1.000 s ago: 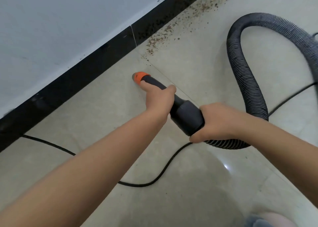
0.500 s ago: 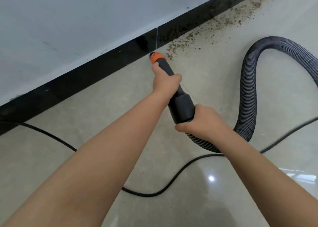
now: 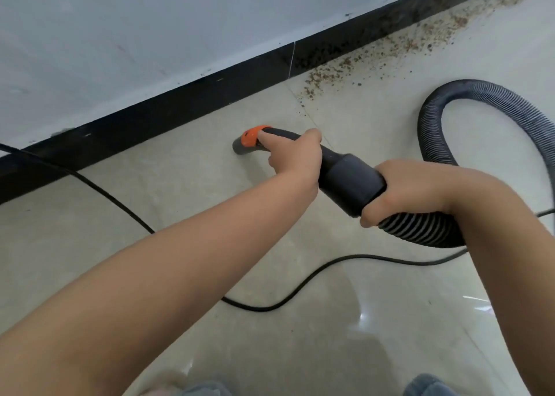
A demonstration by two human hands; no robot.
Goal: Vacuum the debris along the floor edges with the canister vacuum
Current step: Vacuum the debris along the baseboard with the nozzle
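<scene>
Two hands hold one vacuum nozzle [image 3: 303,152] over the pale tiled floor [image 3: 180,203]. The left hand [image 3: 295,156] wraps its fingers round the narrow dark tube, its forefinger stretched forward so the tip touches the single orange collar [image 3: 251,134] just behind the nozzle mouth. The right hand [image 3: 411,189] is curled round the joint where the thick dark cuff [image 3: 351,182] meets the ribbed hose [image 3: 435,125]. That one hose loops out to the right, arcs back across the floor and leaves the picture at the right edge. The nozzle mouth points left and down, close to the floor and near one black skirting board [image 3: 168,116] that runs under the white wall [image 3: 150,29]. Brown debris [image 3: 360,62] lies scattered in one long band along the skirting, up and to the right of the nozzle and apart from it. One black power cord [image 3: 300,284] snakes over the tiles beneath both forearms. Two patches of blue cloth [image 3: 426,385] show at the bottom edge.
</scene>
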